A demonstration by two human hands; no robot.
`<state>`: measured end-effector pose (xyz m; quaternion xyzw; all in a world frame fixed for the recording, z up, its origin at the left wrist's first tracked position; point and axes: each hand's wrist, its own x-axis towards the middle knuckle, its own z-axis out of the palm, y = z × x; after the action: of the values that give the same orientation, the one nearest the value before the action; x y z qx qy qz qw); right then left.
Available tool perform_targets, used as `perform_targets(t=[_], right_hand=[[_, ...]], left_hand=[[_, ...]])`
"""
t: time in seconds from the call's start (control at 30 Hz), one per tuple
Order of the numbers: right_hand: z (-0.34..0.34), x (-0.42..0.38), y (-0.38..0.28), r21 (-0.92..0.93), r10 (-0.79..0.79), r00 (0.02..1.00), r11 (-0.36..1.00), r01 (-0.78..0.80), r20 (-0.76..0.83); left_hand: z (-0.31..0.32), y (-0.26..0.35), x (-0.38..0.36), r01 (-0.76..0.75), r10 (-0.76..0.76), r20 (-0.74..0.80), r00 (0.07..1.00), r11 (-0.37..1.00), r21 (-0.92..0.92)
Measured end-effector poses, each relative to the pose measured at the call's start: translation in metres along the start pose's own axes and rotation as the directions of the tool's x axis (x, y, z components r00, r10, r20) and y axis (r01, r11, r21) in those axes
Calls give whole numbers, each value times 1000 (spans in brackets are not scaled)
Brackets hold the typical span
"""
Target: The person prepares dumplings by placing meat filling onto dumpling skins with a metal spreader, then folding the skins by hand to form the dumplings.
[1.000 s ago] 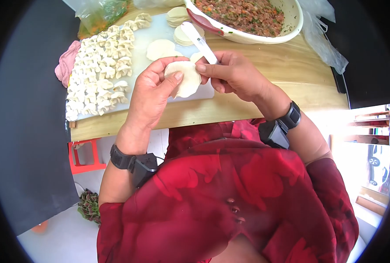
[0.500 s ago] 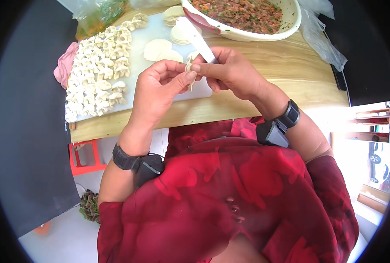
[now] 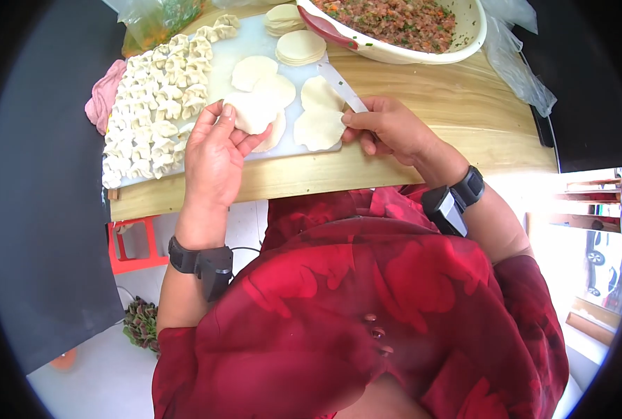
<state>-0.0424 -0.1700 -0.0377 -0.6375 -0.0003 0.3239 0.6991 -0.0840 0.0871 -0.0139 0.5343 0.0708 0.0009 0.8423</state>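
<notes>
My left hand (image 3: 215,150) is at the front of the board, fingers closed on a round dumpling wrapper (image 3: 254,114), thumb on its left edge. In my right hand (image 3: 395,131) is a flat metal spatula (image 3: 340,85), its narrow blade pointing up and left over the board. My right fingertips are right at the edge of two overlapping wrappers (image 3: 318,126). More loose wrappers (image 3: 254,72) lie behind the one in my left hand. Rows of folded dumplings (image 3: 161,94) cover the board's left side, a few partly hidden by my left hand.
Two wrapper stacks (image 3: 301,47) stand at the back of the white board (image 3: 221,66). A large bowl (image 3: 395,57) of minced filling stands behind, a dark red spoon (image 3: 325,29) at its rim. Plastic bags (image 3: 514,66) and a pink cloth (image 3: 104,96) lie at the sides.
My hands have moved apart. The folded dumpling they pinched is out of them; my left hand has gone left and holds a wrapper. My right hand, still with the spatula, has moved right.
</notes>
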Motion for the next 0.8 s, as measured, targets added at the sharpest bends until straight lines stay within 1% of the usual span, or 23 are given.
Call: perform_targets(t=[0.07, 0.1, 0.17, 0.2, 0.27, 0.3, 0.33, 0.37, 0.4, 0.43, 0.5, 0.53, 0.6, 0.63, 0.7, 0.73, 0.8], right_hand=[[-3, -2, -3, -138, 33, 999, 990, -34, -4], [-4, -2, -5, -139, 33, 999, 990, -33, -4], [-6, -3, -8, -365, 39, 998, 929, -56, -54], [-8, -3, -8, -367, 38, 998, 929, -55, -53], [-9, -2, -8, -543, -69, 993, 839, 9, -91], [-8, -3, -9, -546, -69, 994, 838, 10, -87], [-6, -7, -11, -520, -113, 986, 854, 33, -122], [-5, -9, -12, -494, -156, 975, 867, 58, -159], [-4, -10, -12, -496, -157, 975, 867, 59, -158], [-3, -11, -13, -502, -172, 974, 862, 75, -148], [-3, -12, -14, -505, -185, 973, 859, 91, -141], [-3, -12, -14, -496, -165, 977, 865, 79, -132], [-3, -12, -15, -485, -146, 982, 871, 70, -120], [-3, -11, -14, -475, -154, 982, 876, 84, -110], [-1, -10, -14, -463, -162, 982, 881, 100, -95], [1, -10, -14, -449, -185, 980, 884, 132, -77], [5, -8, -15, -432, -208, 977, 887, 166, -52]], left_hand=[[1, 4, -1, 21, -22, 16, 1000, 999, 46], [2, 4, -1, 20, -21, 16, 1000, 999, 46], [7, 4, -3, 106, -120, 133, 984, 989, 107], [12, 3, -3, 105, -118, 132, 984, 989, 106], [21, 1, -3, 169, -241, 268, 933, 949, 267], [24, -2, -2, 179, -276, 270, 922, 925, 335], [21, -6, 2, 179, -275, 268, 924, 926, 333], [18, -11, 6, 94, -269, 301, 915, 867, 489], [16, -14, 8, -1, -267, 335, 904, 779, 627], [17, -13, 7, -2, -266, 334, 904, 779, 627], [22, -11, 1, -95, -166, 307, 937, 723, 684], [22, -8, -1, -95, -167, 306, 937, 723, 685], [22, -1, -4, -123, -103, 251, 963, 660, 741], [24, 4, -7, -121, -103, 249, 963, 658, 743], [25, 13, -12, -31, -113, 146, 983, 679, 734], [20, 15, -11, -29, -111, 141, 984, 677, 736], [4, 17, -7, -152, 96, 118, 988, 634, 758]])
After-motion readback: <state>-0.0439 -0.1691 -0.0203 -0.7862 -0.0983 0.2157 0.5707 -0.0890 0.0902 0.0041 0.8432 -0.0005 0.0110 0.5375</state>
